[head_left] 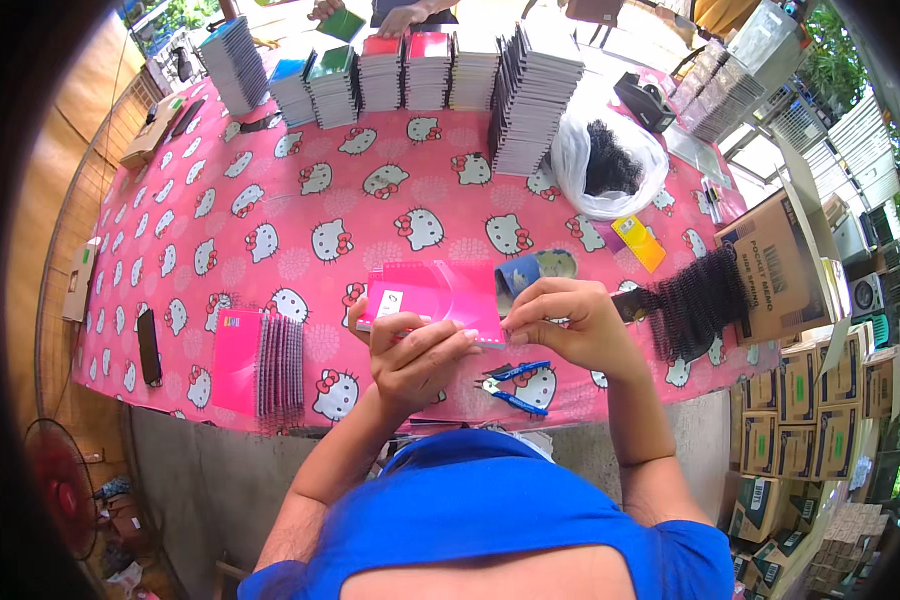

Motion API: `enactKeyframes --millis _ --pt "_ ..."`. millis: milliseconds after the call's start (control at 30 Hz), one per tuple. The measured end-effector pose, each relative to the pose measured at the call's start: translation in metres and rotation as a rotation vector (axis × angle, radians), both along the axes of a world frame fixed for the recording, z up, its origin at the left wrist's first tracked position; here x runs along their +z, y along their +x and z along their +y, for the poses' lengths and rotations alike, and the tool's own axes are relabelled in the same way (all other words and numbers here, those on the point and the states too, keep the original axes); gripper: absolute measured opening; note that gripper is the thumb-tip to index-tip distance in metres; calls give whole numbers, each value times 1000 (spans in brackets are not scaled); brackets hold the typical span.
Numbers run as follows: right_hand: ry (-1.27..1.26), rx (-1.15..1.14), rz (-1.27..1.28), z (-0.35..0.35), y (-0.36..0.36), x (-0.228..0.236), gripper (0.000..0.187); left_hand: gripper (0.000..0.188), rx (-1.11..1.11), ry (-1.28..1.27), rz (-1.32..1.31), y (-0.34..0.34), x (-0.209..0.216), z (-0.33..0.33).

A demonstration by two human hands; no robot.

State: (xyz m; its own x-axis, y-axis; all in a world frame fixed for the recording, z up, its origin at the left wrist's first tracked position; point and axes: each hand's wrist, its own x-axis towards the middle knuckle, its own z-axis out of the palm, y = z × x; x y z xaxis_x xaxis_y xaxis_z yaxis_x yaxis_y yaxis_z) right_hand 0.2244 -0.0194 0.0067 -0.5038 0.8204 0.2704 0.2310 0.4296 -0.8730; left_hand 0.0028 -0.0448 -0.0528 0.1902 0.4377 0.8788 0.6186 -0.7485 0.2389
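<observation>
My left hand (410, 362) is closed round the lower edge of a pink memo pad (440, 290), held above the table with a row of small holes along its near edge. At the pad's right corner my right hand (565, 318) is closed in a pinch; what lies between thumb and fingers is too small to make out. Just below, blue-handled pliers (518, 386) rest on the table. To the left stands a stack of pink spiral-bound memo pads (255, 362). A heap of black spiral binding coils (692, 305) spreads right of my right hand.
Tall notebook stacks (535, 100) line the far side, where a co-worker's hand (402, 18) rests on one. A white plastic bag (575, 175) holds more black coils. A cardboard box (785, 260) stands right, a yellow card (638, 243) nearby, a dark phone-like object (149, 346) left.
</observation>
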Motion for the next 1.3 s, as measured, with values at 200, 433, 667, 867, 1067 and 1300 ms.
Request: enactKeyframes --millis 200,433,667,867,1067,1300 --pt "107 42 -33 -2 -2 -2 15 21 -12 48 29 -1 -3 2" --pt "125 -20 -67 -2 -5 6 14 20 22 -23 -35 2 2 7" --pt "88 1 -92 0 -9 10 12 20 -11 -71 -29 -4 6 12" --pt "199 -154 -145 -1 -18 14 16 15 -16 -211 -183 4 24 19" --pt "219 -288 -166 6 -26 6 19 22 38 -330 -117 5 30 23" --pt "48 -202 -178 10 -22 8 14 24 54 -350 -124 5 30 24"
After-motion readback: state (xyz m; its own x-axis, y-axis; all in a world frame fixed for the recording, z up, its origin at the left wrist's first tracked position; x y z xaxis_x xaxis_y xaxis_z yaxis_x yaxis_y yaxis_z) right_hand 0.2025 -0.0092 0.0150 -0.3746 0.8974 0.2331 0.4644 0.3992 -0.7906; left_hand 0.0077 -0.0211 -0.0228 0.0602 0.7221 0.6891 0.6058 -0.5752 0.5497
